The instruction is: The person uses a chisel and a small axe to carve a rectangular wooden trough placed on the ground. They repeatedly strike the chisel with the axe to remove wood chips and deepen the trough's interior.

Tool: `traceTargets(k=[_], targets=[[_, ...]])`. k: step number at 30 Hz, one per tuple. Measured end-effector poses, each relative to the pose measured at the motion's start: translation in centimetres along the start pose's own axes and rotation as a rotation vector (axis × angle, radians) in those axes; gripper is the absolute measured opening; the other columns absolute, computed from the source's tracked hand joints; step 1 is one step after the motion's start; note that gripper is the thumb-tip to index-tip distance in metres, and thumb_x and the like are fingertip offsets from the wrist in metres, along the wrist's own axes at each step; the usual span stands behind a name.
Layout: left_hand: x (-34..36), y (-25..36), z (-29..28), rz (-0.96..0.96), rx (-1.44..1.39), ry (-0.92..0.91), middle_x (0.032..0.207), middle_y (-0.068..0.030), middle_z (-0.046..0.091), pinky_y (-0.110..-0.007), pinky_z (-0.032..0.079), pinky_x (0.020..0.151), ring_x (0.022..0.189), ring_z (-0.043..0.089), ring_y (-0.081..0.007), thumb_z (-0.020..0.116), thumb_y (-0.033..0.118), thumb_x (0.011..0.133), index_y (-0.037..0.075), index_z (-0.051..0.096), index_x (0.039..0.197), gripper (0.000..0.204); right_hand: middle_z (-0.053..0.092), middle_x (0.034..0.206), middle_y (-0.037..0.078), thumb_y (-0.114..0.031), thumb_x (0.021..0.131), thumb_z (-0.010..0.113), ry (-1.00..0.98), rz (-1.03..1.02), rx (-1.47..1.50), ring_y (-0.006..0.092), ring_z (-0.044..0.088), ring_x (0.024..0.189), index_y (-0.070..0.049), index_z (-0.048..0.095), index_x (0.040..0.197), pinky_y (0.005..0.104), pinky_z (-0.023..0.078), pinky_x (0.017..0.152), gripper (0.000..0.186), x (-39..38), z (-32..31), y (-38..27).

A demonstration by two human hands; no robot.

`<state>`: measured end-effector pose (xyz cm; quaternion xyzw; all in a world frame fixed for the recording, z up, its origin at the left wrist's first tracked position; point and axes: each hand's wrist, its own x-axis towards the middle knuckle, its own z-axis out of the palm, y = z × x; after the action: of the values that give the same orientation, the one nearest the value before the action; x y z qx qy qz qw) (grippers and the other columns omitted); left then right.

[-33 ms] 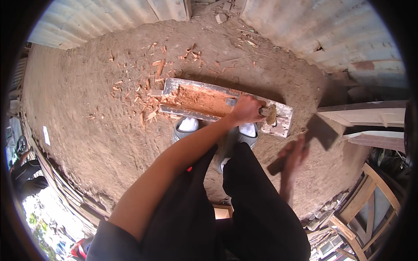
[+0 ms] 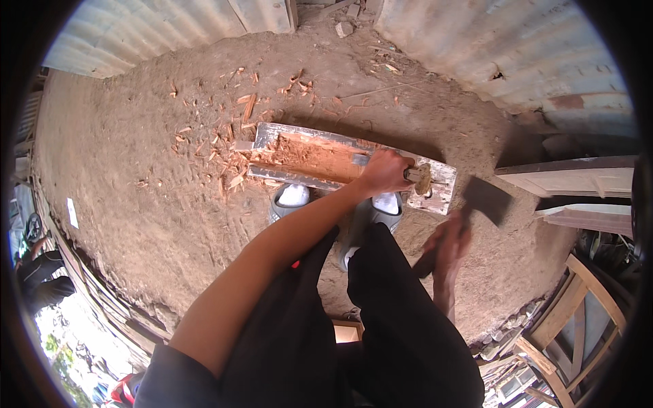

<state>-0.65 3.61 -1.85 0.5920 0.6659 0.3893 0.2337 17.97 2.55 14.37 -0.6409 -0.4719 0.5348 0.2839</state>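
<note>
My left hand (image 2: 386,171) is closed round the handle of a chisel (image 2: 360,160). Its flat grey metal end lies over the hollow, and its worn wooden butt sticks out to the right of my fist. Beneath it is a long wooden block (image 2: 320,146), its hollowed trough raw and reddish, its rim weathered with flaking white and dark paint. To the right, apart from the block, my right hand (image 2: 449,239) grips the dark handle of a hatchet (image 2: 488,200). The hatchet's broad blade is raised toward the block's right end. Motion blurs this hand slightly.
My shod feet (image 2: 294,195) stand against the block's near side. Wood chips (image 2: 248,109) litter the dirt ground at left. Corrugated metal sheets (image 2: 524,54) line the far side. Wooden panels (image 2: 568,178) and a wooden frame (image 2: 578,326) stand at right. A person (image 2: 47,272) is at far left.
The hatchet and my right hand have moved left, closer to the block's right end. My left hand, the chisel and the block have stayed in place.
</note>
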Motion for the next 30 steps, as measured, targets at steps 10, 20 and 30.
traceTargets(k=[10,20,30], targets=[[-0.2,-0.4,0.5,-0.012,0.068,-0.079,0.071,-0.0134,0.071,-0.046,0.058,0.067,0.072,0.073,-0.0335,0.079,0.035,0.068,0.014,0.078,0.093,0.032,0.05,0.067,0.001,-0.039,0.108,0.057,-0.008,0.107,0.085,0.0113,0.051,0.044,-0.004,0.052,0.117,0.0278,0.041,0.038,0.036,-0.5,-1.2,-0.2],[0.0,-0.4,-0.2,-0.087,0.059,-0.036,0.07,-0.0166,0.07,-0.048,0.058,0.068,0.07,0.072,-0.0364,0.076,0.029,0.067,0.012,0.076,0.087,0.026,0.05,0.069,0.003,-0.037,0.108,0.055,-0.183,0.106,-0.063,0.0112,0.05,0.044,-0.003,0.054,0.115,0.0279,0.041,0.038,0.035,0.3,-2.5,-1.4],[-0.4,-0.4,-0.9,-0.131,0.034,0.075,0.072,-0.016,0.071,-0.047,0.058,0.068,0.073,0.072,-0.0364,0.076,0.022,0.062,0.012,0.076,0.088,0.028,0.051,0.064,0.002,-0.034,0.108,0.056,-0.269,0.102,-0.194,0.012,0.052,0.044,-0.003,0.053,0.104,0.0291,0.041,0.038,0.031,-0.2,-0.1,-0.8]])
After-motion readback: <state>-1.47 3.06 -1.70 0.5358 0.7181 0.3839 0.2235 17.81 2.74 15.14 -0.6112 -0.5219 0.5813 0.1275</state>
